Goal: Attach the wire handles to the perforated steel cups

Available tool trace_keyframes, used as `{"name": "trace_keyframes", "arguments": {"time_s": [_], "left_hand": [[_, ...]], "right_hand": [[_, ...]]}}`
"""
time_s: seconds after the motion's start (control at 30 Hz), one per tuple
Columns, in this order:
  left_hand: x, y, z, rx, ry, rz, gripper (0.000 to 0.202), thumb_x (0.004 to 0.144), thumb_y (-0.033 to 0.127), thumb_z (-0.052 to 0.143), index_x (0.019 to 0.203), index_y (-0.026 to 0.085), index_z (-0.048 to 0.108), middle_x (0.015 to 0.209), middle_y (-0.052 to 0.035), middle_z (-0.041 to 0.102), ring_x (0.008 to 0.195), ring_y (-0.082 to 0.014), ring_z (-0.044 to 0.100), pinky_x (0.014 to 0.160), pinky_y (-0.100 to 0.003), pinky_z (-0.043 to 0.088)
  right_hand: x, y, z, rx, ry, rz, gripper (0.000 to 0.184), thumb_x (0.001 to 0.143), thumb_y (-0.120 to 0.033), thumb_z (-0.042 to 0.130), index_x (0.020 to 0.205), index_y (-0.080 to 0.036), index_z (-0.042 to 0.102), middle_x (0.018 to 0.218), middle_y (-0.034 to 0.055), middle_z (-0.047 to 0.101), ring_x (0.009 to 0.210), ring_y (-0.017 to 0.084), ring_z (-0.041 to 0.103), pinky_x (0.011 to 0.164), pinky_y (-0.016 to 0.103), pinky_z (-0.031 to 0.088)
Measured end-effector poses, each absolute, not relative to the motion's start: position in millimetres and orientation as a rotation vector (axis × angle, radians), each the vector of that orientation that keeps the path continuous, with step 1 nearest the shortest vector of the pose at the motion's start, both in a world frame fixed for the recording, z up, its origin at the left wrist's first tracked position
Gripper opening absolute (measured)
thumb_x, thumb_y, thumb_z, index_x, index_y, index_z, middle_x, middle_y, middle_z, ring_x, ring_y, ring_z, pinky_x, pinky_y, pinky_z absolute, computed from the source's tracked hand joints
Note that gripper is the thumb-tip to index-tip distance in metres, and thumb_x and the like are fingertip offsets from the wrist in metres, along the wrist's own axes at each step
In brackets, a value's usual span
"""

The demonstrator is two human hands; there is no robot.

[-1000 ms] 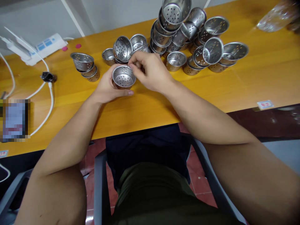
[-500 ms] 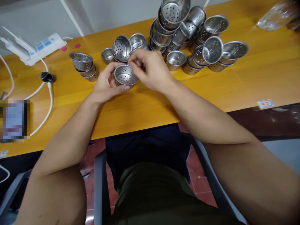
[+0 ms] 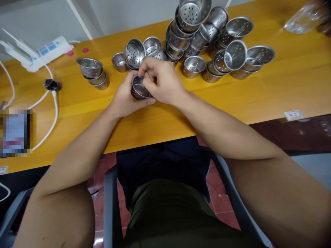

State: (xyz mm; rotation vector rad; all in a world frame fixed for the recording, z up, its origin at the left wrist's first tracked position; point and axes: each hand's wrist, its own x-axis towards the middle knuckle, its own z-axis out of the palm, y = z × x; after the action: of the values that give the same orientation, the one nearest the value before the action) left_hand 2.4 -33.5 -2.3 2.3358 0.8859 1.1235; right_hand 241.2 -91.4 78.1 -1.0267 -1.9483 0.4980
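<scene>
A small perforated steel cup (image 3: 139,90) is held between both hands just above the yellow table (image 3: 284,79). My left hand (image 3: 124,100) wraps round its left and under side. My right hand (image 3: 161,82) is closed over its right rim, fingertips pinched at the top edge. Most of the cup is hidden by the fingers. Directly behind the hands lies a small group of similar cups (image 3: 136,51).
A large heap of perforated steel cups (image 3: 207,38) fills the back middle of the table. Two nested cups (image 3: 91,70) stand at the left. A white power strip (image 3: 43,51) and cable (image 3: 55,110) lie far left. A clear plastic bag (image 3: 302,17) is at the back right.
The cup has tilted so its open face turns away to the right, and my right hand has closed further over it. Both hands shifted slightly toward me.
</scene>
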Motion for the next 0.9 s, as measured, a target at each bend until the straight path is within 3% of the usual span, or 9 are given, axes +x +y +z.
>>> {"name": "trace_keyframes", "arguments": {"time_s": [0.1,0.2,0.37,0.47,0.53,0.63,0.73,0.9], "left_hand": [[-2,-31,-1,2.315,0.889,1.094,0.125,0.072,0.104,0.121,0.158,0.026,0.073,0.145,-0.0142,0.086,0.139,-0.0472,0.086,0.127,-0.061,0.074],[-6,-23,-7,2.229,0.741,1.162,0.128,0.074,0.12,0.105,0.155,0.025,0.078,0.137,-0.0142,0.087,0.126,-0.0442,0.089,0.111,-0.06,0.078],[-4,-9,-23,2.012,0.65,1.189,0.119,0.075,0.129,0.092,0.14,0.029,0.083,0.105,-0.0074,0.084,0.077,-0.0303,0.082,0.072,-0.051,0.074],[-5,-6,-26,1.95,0.613,1.157,0.112,0.078,0.128,0.093,0.139,0.034,0.082,0.099,-0.0042,0.082,0.071,-0.0275,0.078,0.061,-0.048,0.07],[-7,-5,-26,1.957,0.558,1.185,0.119,0.072,0.126,0.1,0.145,0.034,0.08,0.11,-0.0064,0.085,0.084,-0.032,0.085,0.068,-0.052,0.074],[-12,-3,-26,2.059,0.543,1.244,0.136,0.056,0.121,0.112,0.154,0.032,0.078,0.133,-0.0114,0.087,0.115,-0.0412,0.09,0.097,-0.062,0.08],[-17,-1,-26,2.139,0.573,1.271,0.131,0.066,0.116,0.114,0.158,0.031,0.075,0.143,-0.014,0.086,0.128,-0.0441,0.088,0.111,-0.067,0.078],[-21,-7,-20,2.159,0.715,1.207,0.123,0.075,0.11,0.113,0.158,0.028,0.074,0.146,-0.0167,0.084,0.136,-0.0456,0.086,0.12,-0.063,0.075]], "right_hand": [[242,-85,75,-0.976,-1.895,0.579,0.015,0.118,-0.019,0.079,0.106,-0.027,0.072,0.079,-0.0025,0.063,0.078,0.024,0.064,0.081,0.038,0.055],[250,-79,77,-0.842,-1.873,0.734,0.021,0.123,-0.036,0.084,0.106,-0.026,0.077,0.08,-0.0015,0.066,0.074,0.022,0.062,0.075,0.036,0.056],[273,-71,83,-0.517,-1.986,1.043,0.061,0.12,-0.083,0.094,0.118,-0.023,0.084,0.092,0.0007,0.078,0.08,0.019,0.073,0.076,0.033,0.063],[277,-68,79,-0.527,-1.983,1.109,0.075,0.113,-0.095,0.098,0.119,-0.023,0.081,0.095,0.0018,0.082,0.081,0.018,0.077,0.072,0.029,0.063],[275,-66,76,-0.545,-1.958,1.099,0.077,0.112,-0.098,0.097,0.116,-0.023,0.08,0.09,0.0006,0.079,0.077,0.018,0.076,0.068,0.027,0.062],[272,-65,74,-0.568,-1.926,1.072,0.078,0.11,-0.099,0.099,0.112,-0.024,0.079,0.083,-0.0017,0.073,0.073,0.018,0.072,0.065,0.028,0.061],[270,-63,72,-0.595,-1.918,1.087,0.075,0.109,-0.096,0.102,0.11,-0.025,0.078,0.081,-0.0027,0.07,0.07,0.018,0.07,0.064,0.029,0.06],[265,-61,67,-0.63,-1.913,1.106,0.067,0.11,-0.086,0.108,0.106,-0.027,0.078,0.08,-0.0024,0.071,0.076,0.019,0.073,0.066,0.029,0.059]]}}
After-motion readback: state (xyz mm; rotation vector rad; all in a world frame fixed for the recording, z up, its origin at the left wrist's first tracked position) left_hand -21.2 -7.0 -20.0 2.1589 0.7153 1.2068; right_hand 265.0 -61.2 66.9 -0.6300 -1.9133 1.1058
